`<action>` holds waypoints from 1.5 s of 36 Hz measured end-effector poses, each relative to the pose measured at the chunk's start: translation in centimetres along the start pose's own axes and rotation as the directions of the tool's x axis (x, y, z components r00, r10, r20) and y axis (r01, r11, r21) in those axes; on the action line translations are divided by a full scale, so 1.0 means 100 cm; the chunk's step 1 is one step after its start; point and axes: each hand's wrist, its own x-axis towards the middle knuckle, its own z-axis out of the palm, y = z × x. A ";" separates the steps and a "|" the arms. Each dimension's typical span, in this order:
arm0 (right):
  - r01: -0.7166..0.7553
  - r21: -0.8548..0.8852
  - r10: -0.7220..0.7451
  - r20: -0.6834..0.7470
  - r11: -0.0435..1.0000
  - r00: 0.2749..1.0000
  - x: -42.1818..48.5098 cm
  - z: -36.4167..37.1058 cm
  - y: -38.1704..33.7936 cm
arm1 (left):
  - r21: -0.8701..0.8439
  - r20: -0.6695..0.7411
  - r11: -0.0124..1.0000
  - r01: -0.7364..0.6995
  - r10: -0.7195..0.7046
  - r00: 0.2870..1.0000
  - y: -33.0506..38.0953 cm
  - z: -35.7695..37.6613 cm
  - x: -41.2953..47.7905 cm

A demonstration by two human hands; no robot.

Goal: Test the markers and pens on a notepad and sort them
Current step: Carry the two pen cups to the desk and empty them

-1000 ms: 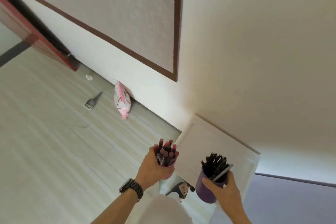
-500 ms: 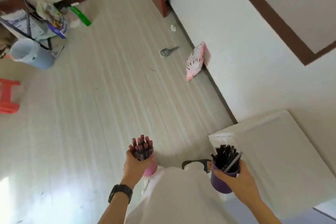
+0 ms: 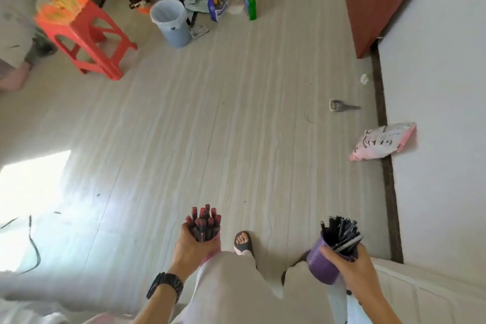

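Note:
My left hand [image 3: 190, 250] grips a pink cup [image 3: 213, 251] packed with several red-capped pens [image 3: 203, 223]; the hand covers most of the cup. My right hand [image 3: 351, 267] grips a purple perforated cup [image 3: 319, 263] holding several black pens [image 3: 340, 233] that stick up out of it. Both cups are carried upright at waist height above the pale floor, about an arm's width apart. No notepad is in view.
I stand on pale striped flooring [image 3: 210, 126], one sandalled foot [image 3: 243, 243] forward. An orange stool [image 3: 81, 31], a blue bin [image 3: 171, 22] and bags stand far ahead. A pink package [image 3: 381, 143] and a small brush [image 3: 342, 106] lie by the right wall. White furniture [image 3: 420, 294] at lower right.
The view has swung from the wall down and round to the room's floor. Both hands keep their cups, which stay upright.

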 end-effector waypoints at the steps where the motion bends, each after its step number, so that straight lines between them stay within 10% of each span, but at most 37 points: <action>1: 0.007 -0.014 -0.006 0.018 1.000 1.000 0.001 0.011 -0.010 | -0.029 -0.009 0.999 0.021 -0.021 1.000 -0.002 -0.010 0.004; 15: 0.108 -0.189 -0.066 0.220 0.976 0.973 0.076 0.114 -0.147 | -0.338 -0.152 0.933 0.124 -0.185 0.971 -0.012 -0.075 0.059; 38: 0.451 -0.412 -0.246 0.461 0.792 0.853 0.232 0.297 -0.514 | -0.568 -0.325 0.811 0.143 -0.380 0.866 0.160 -0.196 0.229; 54: 0.201 -0.465 -0.086 0.257 0.862 0.963 0.282 0.444 -0.650 | -0.608 -0.309 0.787 0.102 -0.354 0.883 0.254 -0.361 0.427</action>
